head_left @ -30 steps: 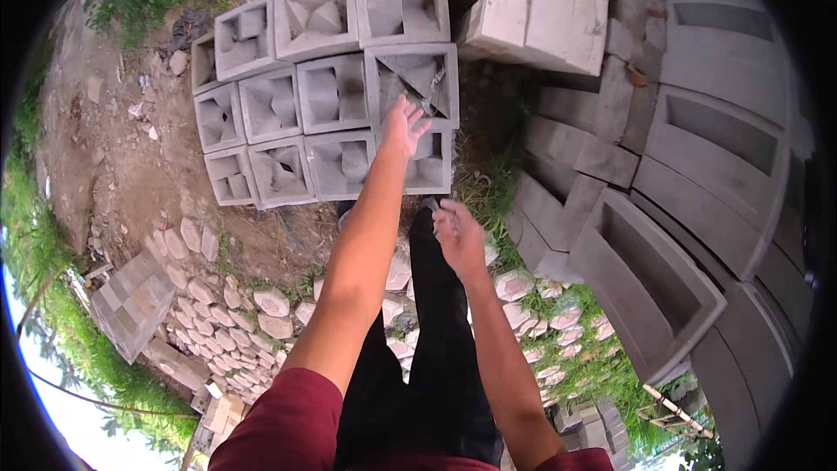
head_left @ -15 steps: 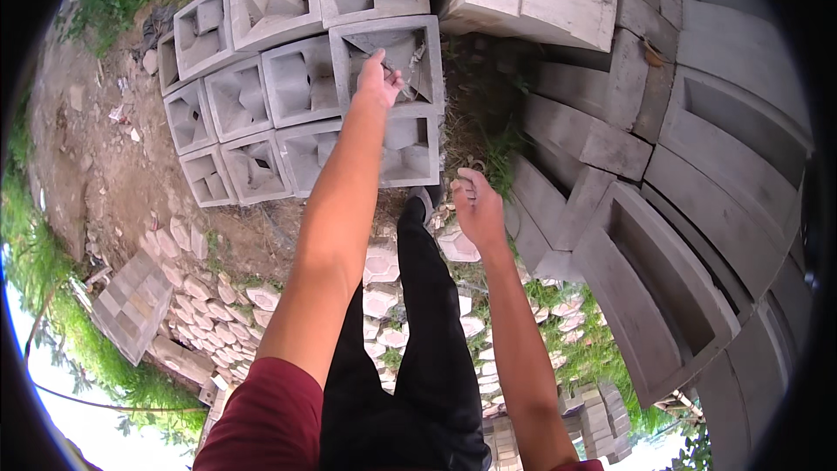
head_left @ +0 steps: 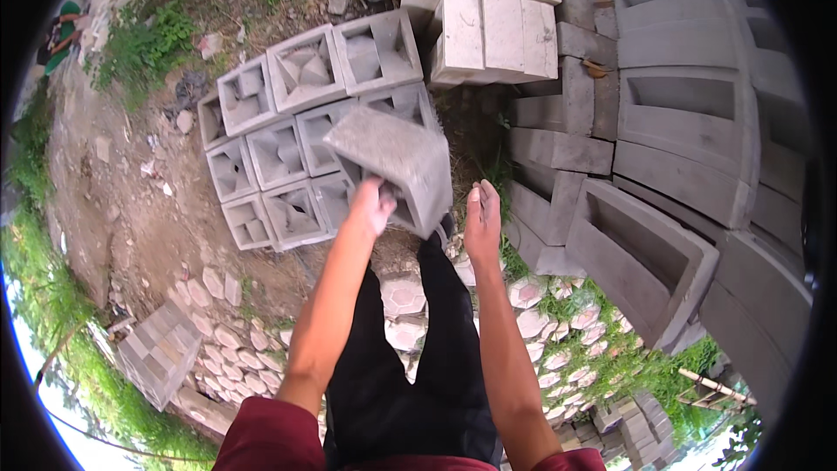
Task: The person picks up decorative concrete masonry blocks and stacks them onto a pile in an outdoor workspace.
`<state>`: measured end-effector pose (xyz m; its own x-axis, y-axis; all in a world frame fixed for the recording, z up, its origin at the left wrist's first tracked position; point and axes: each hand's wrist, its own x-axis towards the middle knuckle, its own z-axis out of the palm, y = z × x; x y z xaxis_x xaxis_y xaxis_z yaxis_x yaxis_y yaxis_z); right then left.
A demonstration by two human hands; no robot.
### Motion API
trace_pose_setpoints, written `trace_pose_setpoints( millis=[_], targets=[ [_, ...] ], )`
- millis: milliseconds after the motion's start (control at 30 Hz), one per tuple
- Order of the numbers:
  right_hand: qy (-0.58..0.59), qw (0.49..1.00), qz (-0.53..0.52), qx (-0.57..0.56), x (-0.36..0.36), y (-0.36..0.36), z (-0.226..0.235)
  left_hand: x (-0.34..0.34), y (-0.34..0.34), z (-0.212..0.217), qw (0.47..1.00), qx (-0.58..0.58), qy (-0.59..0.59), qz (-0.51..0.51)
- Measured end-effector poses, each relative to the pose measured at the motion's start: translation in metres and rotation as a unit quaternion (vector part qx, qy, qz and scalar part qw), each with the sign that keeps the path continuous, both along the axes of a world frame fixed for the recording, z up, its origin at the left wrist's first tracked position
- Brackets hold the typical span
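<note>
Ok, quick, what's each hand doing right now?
Left hand: closed on the lifted grey block, gripping its hollow edge.
Right hand: open, holding nothing, just beside the block.

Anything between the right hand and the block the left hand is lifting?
Nothing solid. In the head view the right hand, open, sits just clear of the grey concrete block gripped by the left hand; only ground shows through the gap.

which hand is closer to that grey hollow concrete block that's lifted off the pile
Left. The left hand grips the lifted grey block at its lower edge. The right hand is open just to the block's right, apart from it.
</note>
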<state>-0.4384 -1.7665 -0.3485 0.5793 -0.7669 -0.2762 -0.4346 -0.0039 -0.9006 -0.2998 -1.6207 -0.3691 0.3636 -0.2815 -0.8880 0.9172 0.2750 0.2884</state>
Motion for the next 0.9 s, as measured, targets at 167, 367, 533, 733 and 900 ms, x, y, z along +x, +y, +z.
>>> trace_pose_setpoints(
  millis=[167, 367, 533, 733, 900],
  targets=[
    [-0.061, 0.981, -0.021, 0.183, -0.011, 0.057, 0.121, -0.044, 0.049, 0.199, 0.994, -0.017, -0.003, -0.105],
    [-0.291, 0.878, -0.183, 0.331, -0.057, 0.121, 0.261, -0.060, 0.108, 0.387, 0.917, -0.180, -0.099, -0.342],
    [-0.348, 0.828, -0.234, 0.372, -0.125, 0.150, 0.326, -0.023, 0.149, 0.548, 0.709, -0.144, -0.463, -0.512],
    [-0.352, 0.769, -0.347, 0.406, -0.236, 0.228, 0.337, -0.103, 0.112, 0.413, 0.795, -0.133, -0.209, -0.554],
    [-0.370, 0.727, -0.432, 0.384, -0.321, 0.299, 0.337, -0.217, 0.140, 0.344, 0.727, -0.256, -0.112, -0.628]
  ],
)
